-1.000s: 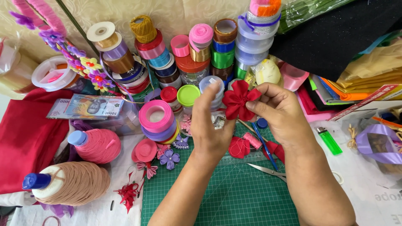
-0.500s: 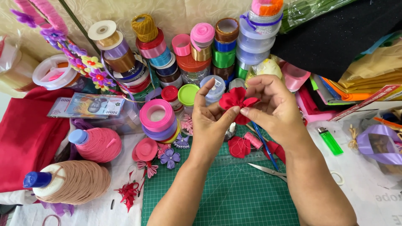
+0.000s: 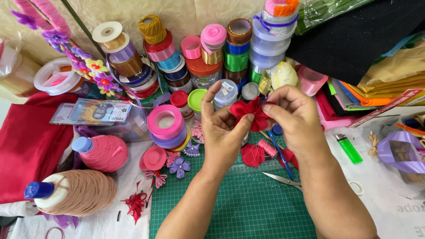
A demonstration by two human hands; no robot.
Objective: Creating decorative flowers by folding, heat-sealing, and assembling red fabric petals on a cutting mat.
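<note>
i am looking down on the green cutting mat (image 3: 248, 208) filling the lower middle of the frame, with stacked ribbon spools (image 3: 230, 48) crowding the upper middle and two thread cones (image 3: 84, 190) lying at lower left. above the mat, just over centre, my left hand (image 3: 223, 132) and right hand (image 3: 296, 117) are both pinching a red ribbon flower (image 3: 249, 113), fingertips closed on its petals from either side. to do this well, i judge i should be keeping the left thumb pressing the centre so the folds are not springing apart, while the right fingers are teasing one petal at a time, gently, since satin is slipping easily. spare red petals (image 3: 253, 155) are lying just below on the mat, small scissors (image 3: 283, 179) right of them, and a green lighter (image 3: 348, 148) at right.
</note>
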